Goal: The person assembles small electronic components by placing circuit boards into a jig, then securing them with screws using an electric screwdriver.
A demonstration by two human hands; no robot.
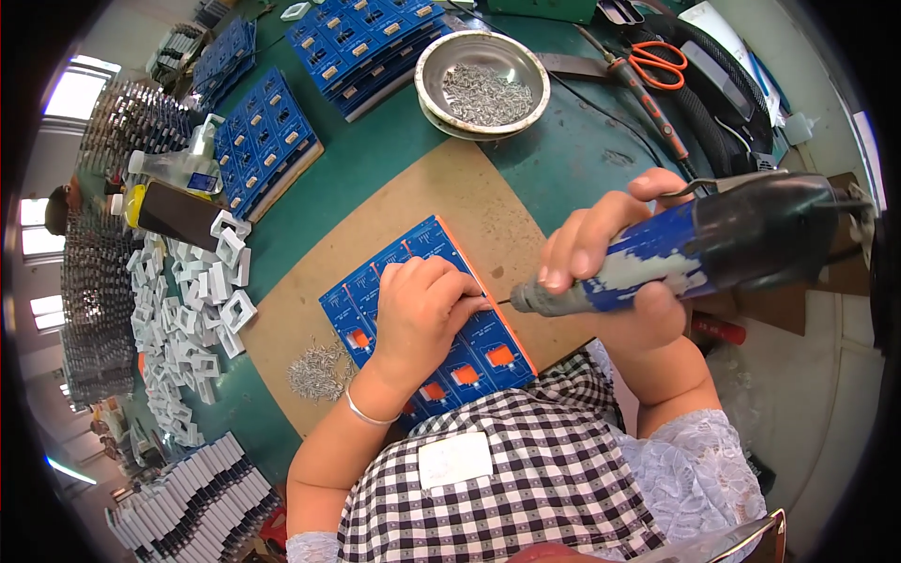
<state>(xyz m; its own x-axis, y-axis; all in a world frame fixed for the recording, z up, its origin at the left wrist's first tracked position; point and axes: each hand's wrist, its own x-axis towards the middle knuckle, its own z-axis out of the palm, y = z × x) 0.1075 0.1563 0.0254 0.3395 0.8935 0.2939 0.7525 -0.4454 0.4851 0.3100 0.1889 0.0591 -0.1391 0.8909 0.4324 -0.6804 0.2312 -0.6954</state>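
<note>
A blue printed circuit board panel [483, 336] lies on a brown cardboard sheet [450, 188], orange showing through its cutouts and along its right edge. My left hand [420, 305] rests on the panel, thumb and fingers pinched together near its right edge. What they pinch, if anything, is too small to make out. My right hand [601, 239] grips a blue, grey and black electric screwdriver [657, 253], held nearly level. Its thin bit points left and reaches my left fingertips. A small heap of screws [319, 372] sits left of the panel.
A metal bowl [425, 94] of small metal parts stands beyond the cardboard. Stacked blue boards [267, 141] and loose white plastic frames [192, 310] lie leftward. A soldering iron [652, 108] and orange-handled scissors [657, 66] lie far right. White stacked parts [202, 497] are near left.
</note>
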